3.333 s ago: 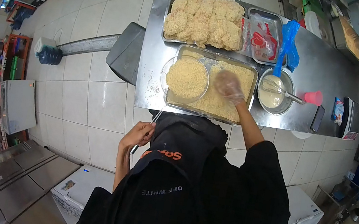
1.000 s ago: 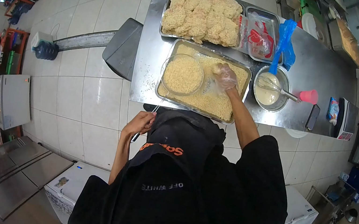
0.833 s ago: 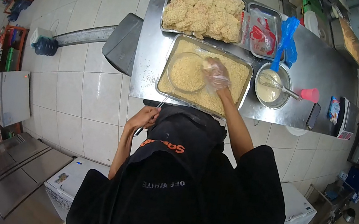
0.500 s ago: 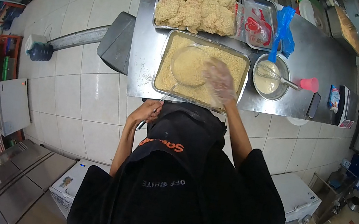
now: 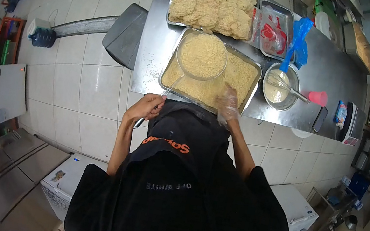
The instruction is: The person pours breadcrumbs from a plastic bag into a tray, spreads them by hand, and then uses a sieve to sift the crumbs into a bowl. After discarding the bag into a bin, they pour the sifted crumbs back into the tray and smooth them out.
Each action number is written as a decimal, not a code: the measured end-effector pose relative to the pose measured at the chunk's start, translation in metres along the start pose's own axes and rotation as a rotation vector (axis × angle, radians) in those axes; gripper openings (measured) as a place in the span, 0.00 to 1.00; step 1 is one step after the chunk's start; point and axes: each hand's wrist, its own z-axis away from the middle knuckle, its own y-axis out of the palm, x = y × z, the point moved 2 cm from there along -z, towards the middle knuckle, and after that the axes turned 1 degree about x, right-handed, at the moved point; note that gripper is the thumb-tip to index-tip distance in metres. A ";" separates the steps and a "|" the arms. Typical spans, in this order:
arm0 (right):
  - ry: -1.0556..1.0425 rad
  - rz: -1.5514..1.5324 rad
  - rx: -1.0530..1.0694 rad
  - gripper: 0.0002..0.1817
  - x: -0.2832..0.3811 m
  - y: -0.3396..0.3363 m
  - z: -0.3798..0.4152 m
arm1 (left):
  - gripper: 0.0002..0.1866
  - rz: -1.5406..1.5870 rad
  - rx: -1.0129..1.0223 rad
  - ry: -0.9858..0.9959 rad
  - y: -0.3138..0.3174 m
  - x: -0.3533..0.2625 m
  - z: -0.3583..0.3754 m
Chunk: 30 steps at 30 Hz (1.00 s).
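My left hand (image 5: 147,109) is closed around the handle of a round wire-mesh strainer (image 5: 180,79). Pale crumbs (image 5: 202,57) fill the strainer, held over the back left of a metal tray (image 5: 258,79). More loose crumbs (image 5: 238,73) cover that tray. In a clear plastic glove, my right hand (image 5: 228,106) reaches over the tray's front edge, fingers stretched down at the crumbs and slightly blurred. Whether it holds any crumbs cannot be made out.
Behind stands a tray of breaded pieces (image 5: 213,7), beside a tray with red-printed plastic (image 5: 273,32). To the right are a bowl of batter (image 5: 274,92) with a whisk (image 5: 292,90), a blue plastic bag (image 5: 298,44), a pink cup (image 5: 317,97), a phone (image 5: 320,119) and a scale (image 5: 355,124).
The strainer has moved up and away from me, and looks larger and fuller. My right hand has left the strainer and come back toward the tray's front edge.
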 end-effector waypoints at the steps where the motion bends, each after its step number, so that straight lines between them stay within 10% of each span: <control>1: 0.076 -0.017 0.071 0.35 -0.005 -0.005 0.003 | 0.22 0.000 -0.009 0.008 0.000 -0.001 0.002; 5: 0.037 0.257 0.105 0.35 0.003 0.002 0.009 | 0.22 0.002 -0.025 0.039 0.001 -0.006 0.004; 8: 0.107 -0.306 0.246 0.38 0.017 0.007 -0.001 | 0.22 0.002 -0.040 0.039 0.002 -0.008 0.005; 11: 0.218 -0.207 0.404 0.45 0.033 -0.021 -0.016 | 0.22 0.010 -0.056 0.036 0.001 -0.011 0.010; 14: -0.232 0.495 0.173 0.51 0.028 -0.038 -0.002 | 0.22 0.027 -0.052 0.051 0.001 -0.011 0.012; 17: -0.223 0.663 0.251 0.58 0.034 -0.009 -0.012 | 0.22 0.013 -0.061 0.047 0.005 -0.014 0.014; 20: -0.432 0.047 0.179 0.54 0.040 0.026 -0.032 | 0.22 0.012 -0.062 0.044 0.003 -0.014 0.015; 26: -0.620 0.486 0.584 0.40 0.047 0.057 -0.062 | 0.23 0.008 -0.072 0.028 0.003 -0.005 0.016; 30: -0.619 0.583 0.321 0.34 0.006 0.066 -0.065 | 0.22 0.042 -0.077 0.023 0.006 0.000 0.021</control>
